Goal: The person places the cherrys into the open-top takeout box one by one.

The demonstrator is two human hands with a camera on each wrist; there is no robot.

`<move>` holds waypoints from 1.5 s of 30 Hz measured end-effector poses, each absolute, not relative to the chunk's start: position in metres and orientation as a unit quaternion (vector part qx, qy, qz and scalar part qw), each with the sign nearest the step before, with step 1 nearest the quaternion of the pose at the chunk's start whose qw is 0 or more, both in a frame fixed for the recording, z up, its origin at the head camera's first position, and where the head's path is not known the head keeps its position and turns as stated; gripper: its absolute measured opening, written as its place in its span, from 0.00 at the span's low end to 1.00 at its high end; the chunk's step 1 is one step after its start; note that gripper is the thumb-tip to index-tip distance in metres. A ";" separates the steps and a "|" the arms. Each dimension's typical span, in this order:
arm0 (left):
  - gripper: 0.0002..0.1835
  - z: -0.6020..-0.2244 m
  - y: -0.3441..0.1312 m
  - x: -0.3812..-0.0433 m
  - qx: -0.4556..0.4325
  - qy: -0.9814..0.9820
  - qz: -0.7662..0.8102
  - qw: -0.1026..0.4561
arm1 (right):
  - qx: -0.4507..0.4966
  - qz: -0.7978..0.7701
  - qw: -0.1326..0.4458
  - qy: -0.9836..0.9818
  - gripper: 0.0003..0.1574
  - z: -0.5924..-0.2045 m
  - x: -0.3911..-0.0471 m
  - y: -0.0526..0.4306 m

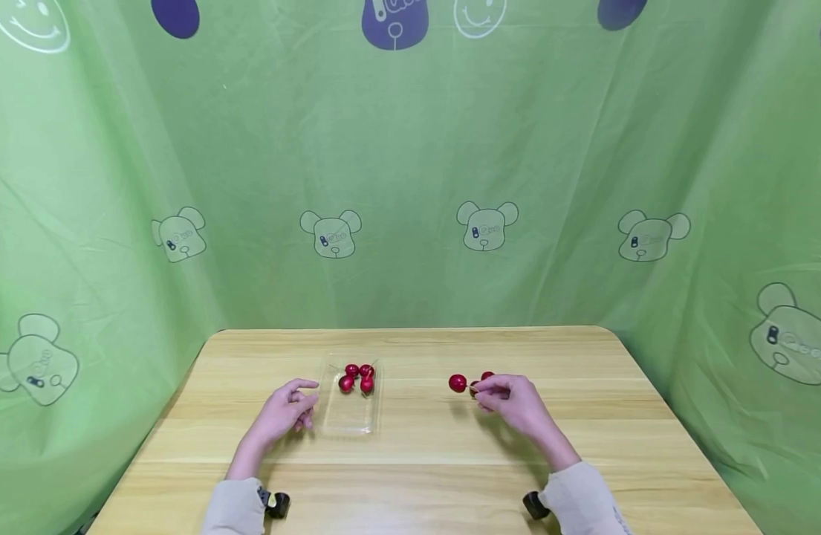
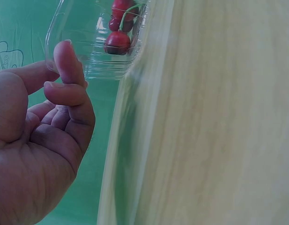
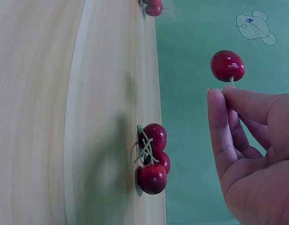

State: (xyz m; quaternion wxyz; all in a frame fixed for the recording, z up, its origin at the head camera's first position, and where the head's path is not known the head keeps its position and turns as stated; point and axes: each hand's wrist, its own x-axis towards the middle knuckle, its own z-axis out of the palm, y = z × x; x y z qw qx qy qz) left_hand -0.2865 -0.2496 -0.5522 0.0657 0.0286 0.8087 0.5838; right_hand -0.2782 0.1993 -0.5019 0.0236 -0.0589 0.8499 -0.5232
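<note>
My right hand [image 1: 515,403] pinches a red cherry [image 3: 227,65] by its stem, between thumb and forefinger, above the table. Below it, 3 more cherries [image 3: 152,178] with green stems lie bunched on the wood, partly hidden by the hand in the head view. Several cherries [image 1: 346,383] sit at the far end of a clear plastic tray [image 1: 348,429] left of the middle. Just left of that tray is my left hand [image 1: 288,409], its fingers loosely bent and holding nothing; whether a fingertip touches the tray's wall I cannot tell.
The light wooden table [image 1: 423,494] has rounded far corners. Behind it and at both sides hangs a green curtain [image 1: 410,290] printed with bear heads. A black wrist device [image 1: 278,505] is at the left cuff, another wrist device [image 1: 535,505] at the right cuff.
</note>
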 end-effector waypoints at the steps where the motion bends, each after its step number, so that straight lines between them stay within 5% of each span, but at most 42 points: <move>1: 0.22 -0.552 -0.250 -0.286 0.029 0.809 0.584 0.066 | -0.059 -0.527 0.024 0.848 0.14 -0.502 -0.279 0.199; 45: 0.24 -0.550 -0.250 -0.285 0.038 0.808 0.585 0.063 | -0.105 -0.527 0.020 0.843 0.12 -0.487 -0.296 0.143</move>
